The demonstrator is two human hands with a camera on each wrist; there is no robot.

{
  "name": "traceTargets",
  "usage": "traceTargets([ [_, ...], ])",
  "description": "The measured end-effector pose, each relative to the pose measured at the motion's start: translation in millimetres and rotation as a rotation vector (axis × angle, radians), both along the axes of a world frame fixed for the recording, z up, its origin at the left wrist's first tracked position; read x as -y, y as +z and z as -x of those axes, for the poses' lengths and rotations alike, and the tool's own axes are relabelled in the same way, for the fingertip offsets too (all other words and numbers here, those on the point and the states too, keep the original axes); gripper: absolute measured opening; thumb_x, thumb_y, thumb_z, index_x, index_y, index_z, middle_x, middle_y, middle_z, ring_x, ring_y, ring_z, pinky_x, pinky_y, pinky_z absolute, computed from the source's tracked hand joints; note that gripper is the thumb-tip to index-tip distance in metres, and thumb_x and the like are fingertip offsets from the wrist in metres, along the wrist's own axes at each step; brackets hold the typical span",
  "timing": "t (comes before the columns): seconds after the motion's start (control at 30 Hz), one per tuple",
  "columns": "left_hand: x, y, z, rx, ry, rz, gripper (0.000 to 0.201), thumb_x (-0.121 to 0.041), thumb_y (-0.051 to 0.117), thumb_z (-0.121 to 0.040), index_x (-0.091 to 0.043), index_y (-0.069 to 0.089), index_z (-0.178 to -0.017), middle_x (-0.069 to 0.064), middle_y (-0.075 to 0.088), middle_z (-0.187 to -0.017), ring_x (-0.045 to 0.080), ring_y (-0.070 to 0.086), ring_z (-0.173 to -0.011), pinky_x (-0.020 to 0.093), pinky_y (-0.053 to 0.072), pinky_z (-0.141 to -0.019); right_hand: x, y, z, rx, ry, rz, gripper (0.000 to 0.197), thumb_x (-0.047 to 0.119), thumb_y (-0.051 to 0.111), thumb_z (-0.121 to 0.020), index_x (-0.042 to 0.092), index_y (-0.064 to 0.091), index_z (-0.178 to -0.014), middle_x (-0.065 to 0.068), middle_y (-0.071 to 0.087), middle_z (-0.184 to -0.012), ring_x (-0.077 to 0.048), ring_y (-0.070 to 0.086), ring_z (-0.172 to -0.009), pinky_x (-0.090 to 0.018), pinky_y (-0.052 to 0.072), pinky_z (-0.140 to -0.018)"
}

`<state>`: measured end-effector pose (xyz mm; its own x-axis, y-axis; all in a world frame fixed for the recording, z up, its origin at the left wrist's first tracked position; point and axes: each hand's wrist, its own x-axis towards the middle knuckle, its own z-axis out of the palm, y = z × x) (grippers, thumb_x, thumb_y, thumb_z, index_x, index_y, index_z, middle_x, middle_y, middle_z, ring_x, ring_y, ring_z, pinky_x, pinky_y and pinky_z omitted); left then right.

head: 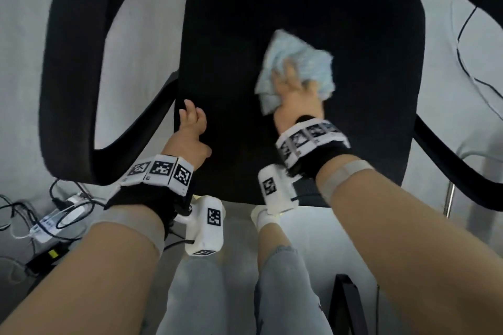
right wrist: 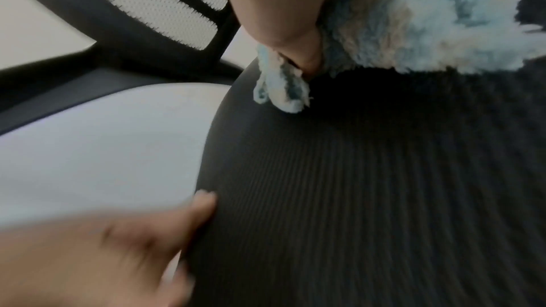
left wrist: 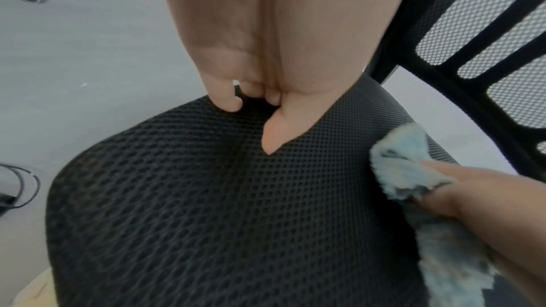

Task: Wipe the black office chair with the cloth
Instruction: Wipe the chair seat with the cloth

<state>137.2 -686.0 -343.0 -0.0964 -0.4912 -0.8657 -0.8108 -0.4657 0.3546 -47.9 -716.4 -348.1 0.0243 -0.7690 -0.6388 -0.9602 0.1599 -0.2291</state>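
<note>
The black office chair's mesh seat (head: 272,22) fills the middle of the head view. My right hand (head: 294,84) presses a fluffy light blue cloth (head: 299,49) onto the right middle of the seat, fingers spread over it. The right wrist view shows the thumb tucked into the bunched cloth (right wrist: 428,20). My left hand (head: 193,122) grips the seat's left edge: the thumb lies on top and the fingers curl over the rim (left wrist: 251,125). The left wrist view also catches the cloth (left wrist: 398,160) under my right hand (left wrist: 472,195).
Black armrests curve on the left (head: 70,76) and right (head: 462,166) of the seat. The mesh backrest (left wrist: 487,32) rises behind it. A power strip with tangled cables (head: 54,220) lies on the floor at the left. My legs in grey jeans (head: 196,294) stand before the seat.
</note>
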Motion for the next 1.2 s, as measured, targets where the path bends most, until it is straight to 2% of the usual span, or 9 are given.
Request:
traceTargets([
  [0.17, -1, -1, 4, 0.074, -0.081, -0.006, 0.089, 0.009, 0.051, -0.080, -0.009, -0.005, -0.146, 0.007, -0.029, -0.153, 0.020, -0.020, -0.143, 0.031, 0.010, -0.116, -35, -5, -3, 0.089, 0.518, 0.070, 0.063, 0.019, 0.041, -0.088, 0.039, 0.012, -0.140, 0.016, -0.006, -0.155, -0.028, 0.026, -0.123, -0.043, 0.032, -0.105],
  [0.23, -2, -1, 5, 0.096, -0.081, 0.000, 0.090, 0.008, 0.053, -0.079, -0.009, -0.005, -0.146, 0.007, -0.028, -0.153, 0.019, -0.019, -0.143, 0.031, 0.010, -0.116, -31, -9, 31, 0.007, 0.403, 0.110, 0.066, 0.015, 0.044, -0.087, 0.040, 0.014, -0.139, 0.016, -0.005, -0.155, -0.028, 0.026, -0.126, -0.044, 0.033, -0.106],
  [0.37, -4, 1, 16, 0.153, -0.071, 0.023, 0.093, -0.006, 0.060, -0.081, -0.006, -0.006, -0.146, 0.009, -0.029, -0.153, 0.022, -0.020, -0.143, 0.035, 0.008, -0.117, -31, -8, 93, -0.055, -0.247, 0.127, 0.069, -0.001, 0.039, -0.083, 0.038, 0.023, -0.138, 0.016, 0.004, -0.155, -0.031, 0.022, -0.130, -0.044, 0.039, -0.103],
  [0.5, -10, 0, 43, 0.281, -0.037, 0.070, 0.109, -0.036, 0.067, -0.076, 0.001, -0.010, -0.143, 0.015, -0.027, -0.153, 0.029, -0.020, -0.143, 0.049, 0.008, -0.117, -54, -3, 93, -0.005, -0.078, 0.073, 0.075, -0.006, 0.036, -0.079, 0.036, 0.020, -0.139, 0.017, 0.001, -0.155, -0.029, 0.023, -0.129, -0.044, 0.036, -0.105],
  [0.6, -12, -5, 59, 0.389, 0.017, 0.123, 0.115, -0.040, 0.071, -0.071, 0.003, -0.008, -0.143, 0.016, -0.022, -0.154, 0.031, -0.016, -0.144, 0.059, 0.015, -0.112, -65, -6, 107, 0.019, 0.017, 0.108, 0.071, -0.002, 0.036, -0.081, 0.039, 0.022, -0.138, 0.019, 0.005, -0.154, -0.029, 0.027, -0.126, -0.044, 0.035, -0.105],
  [0.67, -14, -9, 64, 0.439, 0.036, 0.148, 0.117, -0.038, 0.073, -0.068, 0.003, -0.007, -0.143, 0.016, -0.021, -0.155, 0.031, -0.014, -0.144, 0.060, 0.016, -0.111, -62, -6, 132, -0.027, -0.146, 0.110, 0.073, -0.003, 0.035, -0.080, 0.041, 0.024, -0.137, 0.019, 0.007, -0.154, -0.032, 0.026, -0.129, -0.041, 0.036, -0.104],
  [0.87, -19, -12, 64, 0.452, 0.006, 0.180, 0.117, -0.036, 0.073, -0.069, 0.003, -0.009, -0.143, 0.017, -0.021, -0.154, 0.031, -0.014, -0.144, 0.058, 0.015, -0.112, -42, -1, 175, -0.021, -0.778, 0.157, 0.071, -0.007, 0.025, -0.079, 0.031, 0.027, -0.139, 0.011, 0.006, -0.156, -0.032, 0.012, -0.137, -0.026, 0.017, -0.108],
  [1.0, -18, -12, 64, 0.434, 0.002, 0.160, 0.117, -0.037, 0.073, -0.069, 0.002, -0.010, -0.143, 0.016, -0.022, -0.154, 0.031, -0.015, -0.144, 0.058, 0.015, -0.113, -31, 1, 170, -0.004, -0.816, 0.148, 0.075, -0.010, 0.023, -0.077, 0.031, 0.024, -0.140, 0.013, 0.005, -0.156, -0.032, 0.014, -0.135, -0.019, 0.019, -0.087],
  [1.2, -17, -10, 56, 0.388, -0.027, 0.136, 0.115, -0.035, 0.072, -0.071, -0.001, -0.011, -0.143, 0.013, -0.024, -0.154, 0.030, -0.016, -0.144, 0.057, 0.014, -0.113, -87, -1, 105, -0.036, -0.589, 0.154, 0.076, -0.010, 0.029, -0.077, 0.031, 0.021, -0.141, 0.008, 0.002, -0.156, -0.037, 0.029, -0.121, -0.035, 0.029, -0.104],
])
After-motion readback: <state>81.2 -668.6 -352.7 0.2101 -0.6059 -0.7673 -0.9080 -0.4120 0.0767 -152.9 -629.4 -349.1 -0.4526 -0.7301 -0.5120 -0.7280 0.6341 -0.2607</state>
